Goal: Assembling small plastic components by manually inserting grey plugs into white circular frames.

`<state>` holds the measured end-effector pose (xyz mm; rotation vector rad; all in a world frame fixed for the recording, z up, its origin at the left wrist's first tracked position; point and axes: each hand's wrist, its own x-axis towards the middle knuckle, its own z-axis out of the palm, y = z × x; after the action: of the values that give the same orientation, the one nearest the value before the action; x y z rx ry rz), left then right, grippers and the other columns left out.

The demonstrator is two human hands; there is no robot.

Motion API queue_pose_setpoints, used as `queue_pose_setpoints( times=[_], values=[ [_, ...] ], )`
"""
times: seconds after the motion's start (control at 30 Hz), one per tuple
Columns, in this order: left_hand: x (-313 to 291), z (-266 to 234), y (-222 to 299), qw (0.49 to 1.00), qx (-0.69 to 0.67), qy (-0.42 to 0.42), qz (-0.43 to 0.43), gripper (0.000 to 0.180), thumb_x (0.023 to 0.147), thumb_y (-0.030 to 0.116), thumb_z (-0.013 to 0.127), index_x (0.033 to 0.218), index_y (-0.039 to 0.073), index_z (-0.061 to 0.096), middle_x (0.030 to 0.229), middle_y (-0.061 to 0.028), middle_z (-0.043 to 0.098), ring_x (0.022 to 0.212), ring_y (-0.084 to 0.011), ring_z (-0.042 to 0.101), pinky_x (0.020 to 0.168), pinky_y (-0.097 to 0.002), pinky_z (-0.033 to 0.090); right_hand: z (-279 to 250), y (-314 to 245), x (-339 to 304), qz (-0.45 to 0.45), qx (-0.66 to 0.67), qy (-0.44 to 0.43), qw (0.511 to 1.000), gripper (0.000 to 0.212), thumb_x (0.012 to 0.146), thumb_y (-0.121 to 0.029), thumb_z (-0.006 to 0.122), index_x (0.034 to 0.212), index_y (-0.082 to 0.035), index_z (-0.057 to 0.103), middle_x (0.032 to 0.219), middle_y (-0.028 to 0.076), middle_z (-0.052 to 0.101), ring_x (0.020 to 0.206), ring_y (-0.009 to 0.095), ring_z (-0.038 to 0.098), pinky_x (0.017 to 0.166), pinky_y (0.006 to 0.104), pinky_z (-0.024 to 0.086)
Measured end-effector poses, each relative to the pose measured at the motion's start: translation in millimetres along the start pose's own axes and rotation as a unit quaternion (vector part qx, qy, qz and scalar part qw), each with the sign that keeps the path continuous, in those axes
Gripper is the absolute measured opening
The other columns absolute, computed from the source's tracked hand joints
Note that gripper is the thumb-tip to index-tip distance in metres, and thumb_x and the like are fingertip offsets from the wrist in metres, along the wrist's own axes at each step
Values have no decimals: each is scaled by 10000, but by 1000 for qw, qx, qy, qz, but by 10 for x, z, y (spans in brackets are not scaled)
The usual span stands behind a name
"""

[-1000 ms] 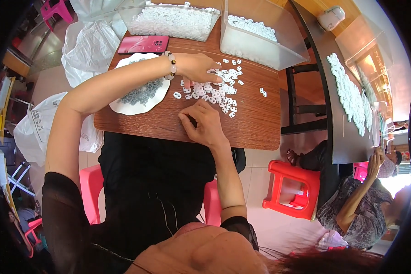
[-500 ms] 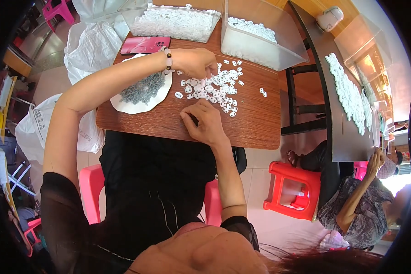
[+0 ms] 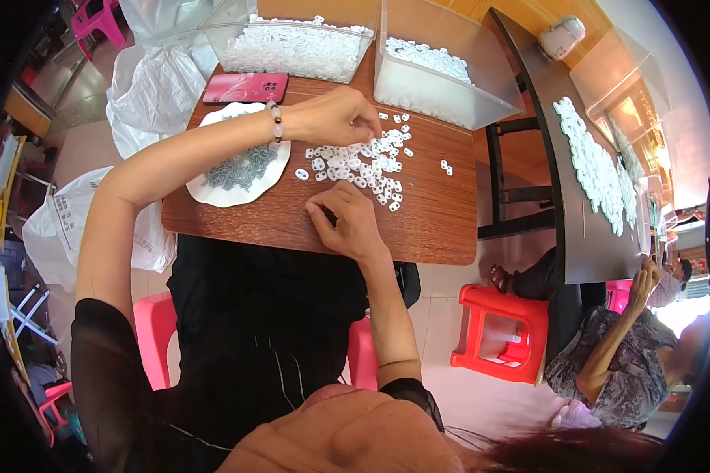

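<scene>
Woodgrain table (image 3: pixel 430 217) bears white two-holed pieces (image 3: pixel 364 169) between the narrowed left grip (image 3: pixel 341 117) and the loosely curled right grip (image 3: pixel 347 221); whether either holds one is unclear. Right of both stands a red stool (image 3: pixel 503 300).

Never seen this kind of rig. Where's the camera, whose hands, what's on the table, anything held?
No machine here: these are a person's bare hands. The view comes from a wide fisheye camera on that person's head, looking down, so straight edges bend. The left hand, reaching across, has its fingers at the far side of a pile of small white pieces. The right hand is loosely curled at the near side. Whether either holds a piece, I can't tell. The brown table also carries a white plate of grey parts, a pink phone and two bins of white pieces.
</scene>
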<state>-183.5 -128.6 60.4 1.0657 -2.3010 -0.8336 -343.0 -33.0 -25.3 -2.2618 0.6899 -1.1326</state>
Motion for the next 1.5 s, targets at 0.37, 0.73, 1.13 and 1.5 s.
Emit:
queue_pose_setpoints(
  times=[0.37, 0.73, 1.13, 1.5],
  values=[
    [463, -1984, -1348, 963, 194, 68, -175, 256, 904, 281, 586, 988, 54, 668, 850, -10, 648, 672, -87, 544, 562, -240, 437, -72, 30, -20, 26, 3, -7, 1000, 53, 793, -95, 691, 781, -73, 645, 707, 64, 631, 682, 265, 579, 588, 367, 483],
    [383, -2099, -2403, 749, 133, -301, -576, 817, 831, 315, 723, 1481, 107, 275, 1543, -208, 155, 1214, -532, 438, 803, -620, 558, 2, 60, -3, 33, 35, 24, 999, 77, 800, -121, 687, 773, -99, 618, 669, 57, 564, 721, 269, 565, 603, 380, 472],
    [405, -1857, -1650, 766, 106, -267, -575, 934, 783, 278, 777, 1510, 179, 198, 1576, -146, 88, 1286, -539, 350, 853, -606, 550, -76, 68, -23, 29, 17, 31, 999, 63, 806, -99, 693, 782, -74, 640, 671, 58, 569, 683, 244, 542, 583, 357, 460],
    [457, -2249, -2561, 660, 422, -615, 86, 948, 674, 379, 842, 1468, 209, 353, 1521, -132, 276, 1270, -379, 446, 888, -427, 527, -81, 45, -10, 35, 20, 31, 999, 65, 808, -101, 692, 784, -73, 639, 648, 59, 549, 676, 242, 536, 572, 356, 453]
  ],
)
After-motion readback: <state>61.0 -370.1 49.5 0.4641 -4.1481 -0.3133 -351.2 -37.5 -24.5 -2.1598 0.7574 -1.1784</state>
